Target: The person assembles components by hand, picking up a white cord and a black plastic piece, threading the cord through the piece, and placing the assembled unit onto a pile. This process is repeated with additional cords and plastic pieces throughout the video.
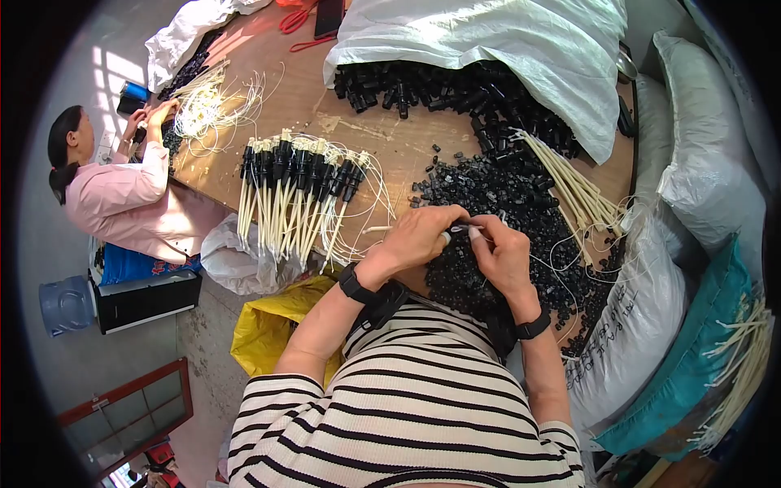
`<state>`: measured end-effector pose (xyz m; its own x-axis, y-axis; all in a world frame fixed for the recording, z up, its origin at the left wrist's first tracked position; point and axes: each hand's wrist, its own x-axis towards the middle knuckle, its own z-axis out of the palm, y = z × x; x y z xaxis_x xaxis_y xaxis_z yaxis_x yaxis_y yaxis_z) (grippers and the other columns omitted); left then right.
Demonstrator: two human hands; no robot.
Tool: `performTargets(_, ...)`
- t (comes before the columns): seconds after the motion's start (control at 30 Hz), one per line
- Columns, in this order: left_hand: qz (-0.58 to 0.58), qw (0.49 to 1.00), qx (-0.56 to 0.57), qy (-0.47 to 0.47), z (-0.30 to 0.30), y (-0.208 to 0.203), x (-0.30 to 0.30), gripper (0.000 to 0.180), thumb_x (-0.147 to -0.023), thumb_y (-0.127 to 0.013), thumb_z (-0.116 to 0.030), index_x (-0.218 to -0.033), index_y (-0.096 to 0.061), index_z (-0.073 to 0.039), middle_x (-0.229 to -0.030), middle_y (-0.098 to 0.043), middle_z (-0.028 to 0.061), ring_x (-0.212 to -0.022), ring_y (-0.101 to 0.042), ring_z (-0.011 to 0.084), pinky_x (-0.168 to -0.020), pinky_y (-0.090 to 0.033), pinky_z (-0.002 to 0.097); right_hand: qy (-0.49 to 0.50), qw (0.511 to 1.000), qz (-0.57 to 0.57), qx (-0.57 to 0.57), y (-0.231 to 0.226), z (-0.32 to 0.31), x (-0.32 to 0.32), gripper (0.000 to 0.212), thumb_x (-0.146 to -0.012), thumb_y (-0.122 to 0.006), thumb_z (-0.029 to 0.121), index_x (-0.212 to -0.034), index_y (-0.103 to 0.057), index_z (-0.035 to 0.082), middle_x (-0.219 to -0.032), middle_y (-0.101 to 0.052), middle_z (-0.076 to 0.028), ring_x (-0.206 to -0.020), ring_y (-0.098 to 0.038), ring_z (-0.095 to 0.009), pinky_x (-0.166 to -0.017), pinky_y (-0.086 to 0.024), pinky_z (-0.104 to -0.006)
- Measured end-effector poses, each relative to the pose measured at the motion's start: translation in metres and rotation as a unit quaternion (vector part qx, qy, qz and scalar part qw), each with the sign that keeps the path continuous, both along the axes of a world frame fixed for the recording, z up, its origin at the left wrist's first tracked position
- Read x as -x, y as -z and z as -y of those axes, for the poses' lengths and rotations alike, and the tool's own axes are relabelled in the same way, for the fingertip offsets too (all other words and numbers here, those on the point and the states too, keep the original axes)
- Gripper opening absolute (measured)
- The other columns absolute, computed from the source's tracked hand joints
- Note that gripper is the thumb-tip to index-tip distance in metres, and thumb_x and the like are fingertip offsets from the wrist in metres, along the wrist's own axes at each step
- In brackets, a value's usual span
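Note:
Over the pile of small black plastic pieces [455,183], my left hand [419,237] and my right hand [502,256] meet with their fingertips nearly touching. Both are closed in a pinch on a thin white cord [457,228], which shows between the fingers. Whether a small black part is held with it, I cannot tell. To the left lies a row of cream rods with black sleeves [303,163] and white cords at their ends. Plain cream rods [569,179] rest in a bundle on the right, their loose cords trailing over the pieces.
Larger black plastic tubes [455,93] spill from a white sack [488,32] on the wooden table [358,126]. Full sacks [708,138] line the right side. A co-worker in pink [122,195] handles cords at the left. Red-handled scissors [294,20] lie at the far edge.

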<state>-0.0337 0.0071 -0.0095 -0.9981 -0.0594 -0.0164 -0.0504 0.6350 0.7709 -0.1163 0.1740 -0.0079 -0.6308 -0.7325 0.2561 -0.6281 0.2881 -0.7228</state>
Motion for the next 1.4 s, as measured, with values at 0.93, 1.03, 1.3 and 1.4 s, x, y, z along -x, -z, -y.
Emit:
performTargets(0.93,-0.124,0.960,-0.225,0.106,0.028,0.001,0.007,0.014,-0.068,-0.069,0.002,-0.079,-0.070,-0.007,-0.084,-0.062,0.0026,-0.076,-0.059,0.0162,-0.065,-0.045,0.0277,-0.100,0.984,0.144,0.015,0.002,-0.003,0.005,0.011,-0.086,-0.065,0.008,-0.095,-0.069,0.005,-0.064,-0.061,-0.011,-0.054,-0.060,-0.022,-0.051,-0.045,-0.0298)
performTargets(1.03,-0.092,0.968,-0.194,0.133,0.032,-0.004,0.011,0.014,-0.069,-0.068,0.003,-0.080,-0.071,-0.006,-0.085,-0.062,0.0030,-0.077,-0.060,0.0159,-0.064,-0.045,0.0279,-0.113,0.983,0.141,0.012,0.003,-0.004,0.008,0.010,-0.086,-0.064,0.007,-0.094,-0.069,0.004,-0.061,-0.060,-0.009,-0.050,-0.057,-0.016,-0.050,-0.043,-0.0266)
performTargets(1.3,-0.069,0.981,0.015,-0.181,0.055,0.013,0.042,0.024,-0.068,-0.065,0.005,-0.090,-0.068,-0.002,-0.085,-0.064,0.0082,-0.078,-0.062,0.0189,-0.069,-0.049,0.0291,0.037,0.973,0.222,0.046,0.002,0.003,0.005,0.009,-0.085,-0.062,0.006,-0.089,-0.068,0.001,-0.057,-0.055,0.001,-0.051,-0.046,-0.003,-0.048,-0.036,-0.0209)
performTargets(1.4,-0.069,0.987,0.068,-0.128,0.070,0.048,0.053,0.024,-0.071,-0.063,0.005,-0.093,-0.068,-0.001,-0.084,-0.064,0.0085,-0.077,-0.062,0.0174,-0.070,-0.049,0.0280,0.072,0.964,0.250,0.061,0.009,0.003,0.006,0.010,-0.084,-0.063,0.008,-0.089,-0.068,0.001,-0.054,-0.052,0.001,-0.049,-0.043,-0.003,-0.046,-0.034,-0.0223)
